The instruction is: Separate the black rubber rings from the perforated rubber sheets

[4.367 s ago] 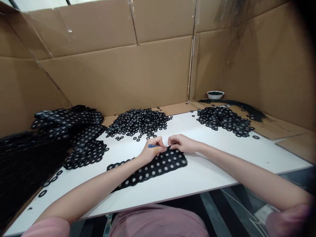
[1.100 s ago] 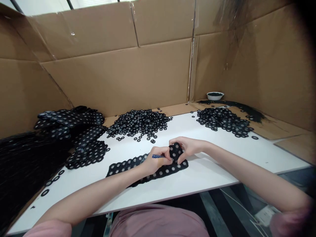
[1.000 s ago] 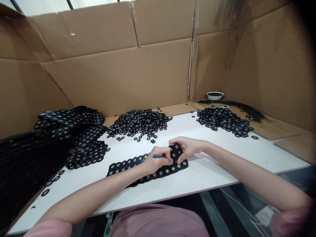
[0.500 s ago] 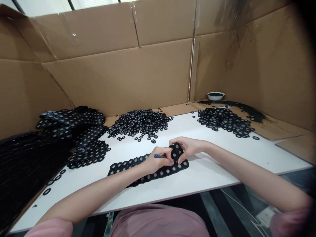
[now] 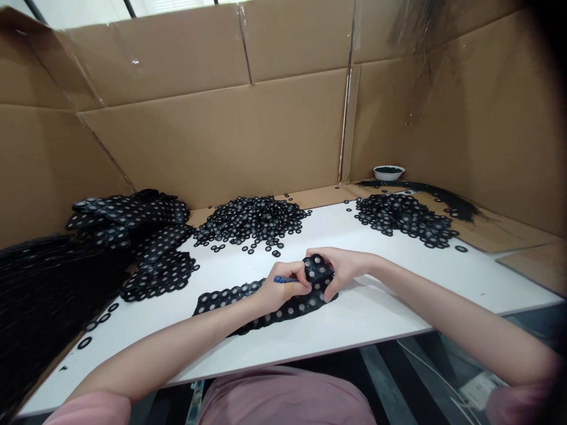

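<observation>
A strip of joined black rings (image 5: 292,310) with pale centres lies on the white tabletop before me, its right end folded up. My left hand (image 5: 286,287) is closed in a pinch on a slim tool with a blue patterned handle (image 5: 280,279); the tool's tip is hidden at the strip. From the right, my right hand (image 5: 340,270) grips the raised end of the strip, thumb in front and fingers behind. Both hands touch the strip near its right end, close together. My left forearm covers part of the strip.
Loose black rings form a pile (image 5: 254,221) at the back centre and another pile (image 5: 403,218) at the back right. Joined ring pieces (image 5: 128,218) and a black stringy heap (image 5: 48,301) sit left. A white bowl (image 5: 388,172) stands by the cardboard wall (image 5: 212,130).
The folded-up end of the strip has turned slightly and shows more of its face. My right thumb has shifted a little to the right. My left hand has barely moved.
</observation>
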Demonstrator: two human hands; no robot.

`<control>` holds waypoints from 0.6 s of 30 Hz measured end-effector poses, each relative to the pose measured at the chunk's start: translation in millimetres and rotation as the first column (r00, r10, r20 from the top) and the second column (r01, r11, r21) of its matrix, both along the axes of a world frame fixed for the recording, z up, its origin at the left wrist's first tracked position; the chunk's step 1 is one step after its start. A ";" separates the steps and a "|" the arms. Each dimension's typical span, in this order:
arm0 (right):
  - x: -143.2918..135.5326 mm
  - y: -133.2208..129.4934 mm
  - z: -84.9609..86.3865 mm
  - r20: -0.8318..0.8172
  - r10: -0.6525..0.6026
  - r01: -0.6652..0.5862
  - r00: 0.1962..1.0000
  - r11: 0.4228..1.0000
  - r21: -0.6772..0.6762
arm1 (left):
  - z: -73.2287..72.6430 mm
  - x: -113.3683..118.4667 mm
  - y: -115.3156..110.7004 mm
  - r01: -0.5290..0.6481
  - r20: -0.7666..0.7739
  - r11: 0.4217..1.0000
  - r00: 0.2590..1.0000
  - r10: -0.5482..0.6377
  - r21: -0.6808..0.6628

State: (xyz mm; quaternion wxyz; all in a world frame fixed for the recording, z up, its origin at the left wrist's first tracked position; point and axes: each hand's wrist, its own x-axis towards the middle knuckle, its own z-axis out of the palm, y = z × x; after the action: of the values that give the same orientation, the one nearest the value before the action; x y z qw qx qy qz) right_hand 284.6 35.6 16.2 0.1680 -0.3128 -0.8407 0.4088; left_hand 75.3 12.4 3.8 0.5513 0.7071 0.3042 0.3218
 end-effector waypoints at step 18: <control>0.1 2.3 -4.2 -0.050 0.055 -0.055 0.997 0.998 -0.013 | 0.8 0.7 -9.1 0.043 -0.004 0.994 0.999 -0.044 -0.100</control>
State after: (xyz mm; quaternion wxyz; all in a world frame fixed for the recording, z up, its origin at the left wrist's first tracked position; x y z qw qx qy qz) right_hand 284.8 37.9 12.1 0.1753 -0.2804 -0.8416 0.4270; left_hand 76.0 3.3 4.6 0.5920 0.6860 0.3062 0.2918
